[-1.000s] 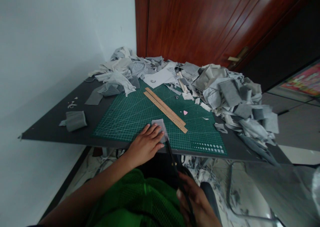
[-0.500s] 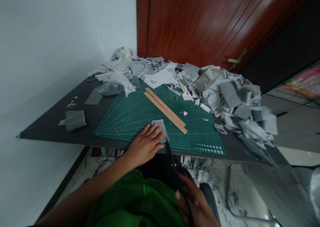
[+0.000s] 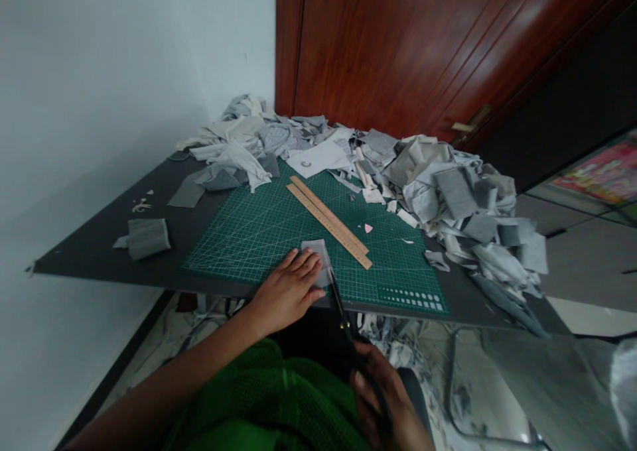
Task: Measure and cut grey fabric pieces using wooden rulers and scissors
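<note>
My left hand (image 3: 290, 288) lies flat, fingers stretched out, on a small light-grey fabric piece (image 3: 316, 246) near the front edge of the green cutting mat (image 3: 249, 232). My right hand (image 3: 385, 394) is wrapped round the handles of black scissors (image 3: 339, 304) in front of the table edge. Their blades point up and away, with the tips at the right edge of the fabric piece. Two wooden rulers (image 3: 331, 224) lie side by side on the mat, just beyond the fabric.
Heaps of grey and white fabric scraps (image 3: 423, 172) cover the table's back and right side. A folded grey fabric piece (image 3: 149, 238) lies at the left. A pink scrap (image 3: 368, 228) is on the mat. Behind stands a wooden door (image 3: 378, 53).
The scissors' tips have moved slightly up along the fabric's right edge, and the right hand has shifted a little. The left hand stays in place; the view has turned slightly.
</note>
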`<act>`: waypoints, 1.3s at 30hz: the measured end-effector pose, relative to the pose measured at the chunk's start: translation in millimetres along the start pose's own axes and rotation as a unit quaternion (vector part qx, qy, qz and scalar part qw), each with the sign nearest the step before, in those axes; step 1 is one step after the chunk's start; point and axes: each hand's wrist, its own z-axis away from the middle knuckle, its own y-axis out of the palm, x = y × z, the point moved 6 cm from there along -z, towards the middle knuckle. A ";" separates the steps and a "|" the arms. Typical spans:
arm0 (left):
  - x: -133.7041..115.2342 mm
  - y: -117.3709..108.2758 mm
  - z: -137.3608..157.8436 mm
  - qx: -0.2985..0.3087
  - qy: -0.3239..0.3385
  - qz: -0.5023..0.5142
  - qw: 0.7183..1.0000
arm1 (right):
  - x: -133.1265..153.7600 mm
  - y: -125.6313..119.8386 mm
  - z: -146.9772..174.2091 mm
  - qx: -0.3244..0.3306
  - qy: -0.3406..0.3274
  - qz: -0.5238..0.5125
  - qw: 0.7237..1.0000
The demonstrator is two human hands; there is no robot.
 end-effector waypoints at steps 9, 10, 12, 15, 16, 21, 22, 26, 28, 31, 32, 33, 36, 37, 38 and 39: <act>-2.0 -3.8 -0.6 -0.002 0.004 -0.002 1.000 | 14.1 15.7 -16.8 0.038 -0.044 0.048 0.997; -2.1 -3.6 -0.5 -0.002 0.004 -0.003 1.000 | 13.3 16.2 -18.1 0.040 -0.044 0.056 0.997; -2.1 -2.8 -0.3 -0.002 0.004 -0.004 1.000 | 12.1 16.5 -19.5 0.037 -0.046 0.069 0.996; -1.9 -1.4 -0.1 0.002 0.002 -0.006 1.000 | 13.2 16.8 -17.8 0.029 -0.055 0.075 0.995; -1.8 -1.2 -0.1 0.002 0.001 -0.005 1.000 | 13.8 16.8 -16.7 0.027 -0.055 0.075 0.995; -1.8 -0.9 0.0 0.004 0.001 0.001 1.000 | 15.3 15.3 -12.2 0.018 -0.054 0.088 0.995; -1.9 -0.7 0.1 0.003 0.002 0.002 1.000 | 15.1 14.9 -12.0 0.019 -0.057 0.091 0.994; -1.7 -0.1 0.6 -0.006 0.004 0.000 1.000 | 12.8 14.4 -12.2 0.027 -0.066 0.101 0.992; -1.7 0.3 0.9 -0.008 0.004 -0.002 1.000 | 12.7 14.9 -12.0 0.028 -0.067 0.106 0.992; -1.5 0.2 1.0 -0.011 0.004 -0.002 1.000 | 13.9 16.3 -11.0 0.023 -0.067 0.107 0.992; -1.5 0.2 1.0 -0.010 0.003 -0.002 1.000 | 14.3 16.8 -10.6 0.021 -0.066 0.105 0.992; -1.6 0.2 1.0 -0.009 0.003 -0.001 1.000 | 14.5 17.2 -10.3 0.019 -0.064 0.102 0.992; -1.7 0.4 1.0 -0.004 0.003 -0.003 1.000 | 14.0 17.9 -10.1 0.019 -0.064 0.099 0.993; -1.7 0.6 1.0 -0.004 0.003 -0.004 1.000 | 13.5 17.6 -10.3 0.018 -0.064 0.101 0.993; -1.7 0.7 1.1 -0.005 0.002 -0.005 1.000 | 13.0 17.0 -10.5 0.017 -0.065 0.105 0.992; -1.6 1.0 1.1 -0.007 0.002 -0.006 1.000 | 12.6 16.3 -10.6 0.017 -0.066 0.110 0.992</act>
